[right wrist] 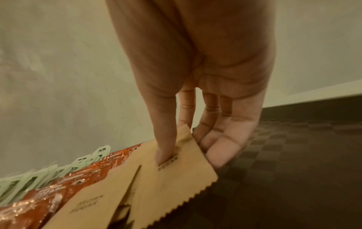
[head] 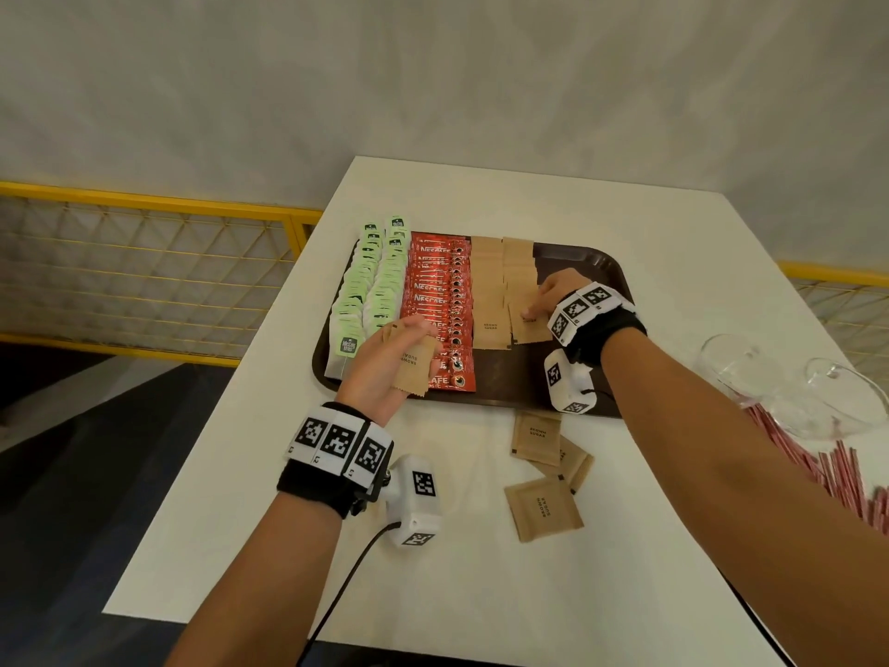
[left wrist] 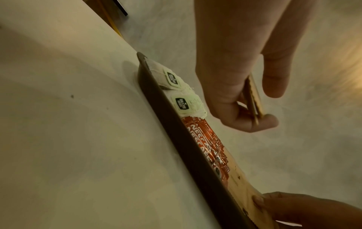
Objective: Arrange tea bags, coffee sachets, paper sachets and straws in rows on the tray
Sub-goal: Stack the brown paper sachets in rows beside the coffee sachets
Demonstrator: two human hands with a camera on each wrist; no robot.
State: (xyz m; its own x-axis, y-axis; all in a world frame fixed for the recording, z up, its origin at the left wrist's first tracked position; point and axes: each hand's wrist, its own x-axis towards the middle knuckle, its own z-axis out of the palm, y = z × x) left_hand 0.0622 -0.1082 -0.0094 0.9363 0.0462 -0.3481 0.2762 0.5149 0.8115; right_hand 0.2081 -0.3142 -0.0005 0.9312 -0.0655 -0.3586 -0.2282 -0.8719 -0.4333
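Three loose brown sachets [head: 543, 474] near on white surface [head: 240, 498], just short of tray [head: 582, 262]. Left hand [head: 380, 365] above tray's near-left, grip pinching a few sachets [head: 416, 361]. Right hand [head: 553, 293] further in, thumb and fingers pinching top sachet [right wrist: 176, 170] of right brown row. Tea bags [head: 365, 291], coffee sachets [head: 438, 300] rowed left; straws [head: 842, 469] right.

The tray [head: 582, 262] is dark brown with a faint checkered texture, on a white counter [head: 481, 580]. Tea bags [head: 365, 286] at the left are pale green, coffee sachets [head: 438, 291] red, sugar sachets [head: 505, 281] tan, straws [head: 837, 469] at the right red-and-white striped.
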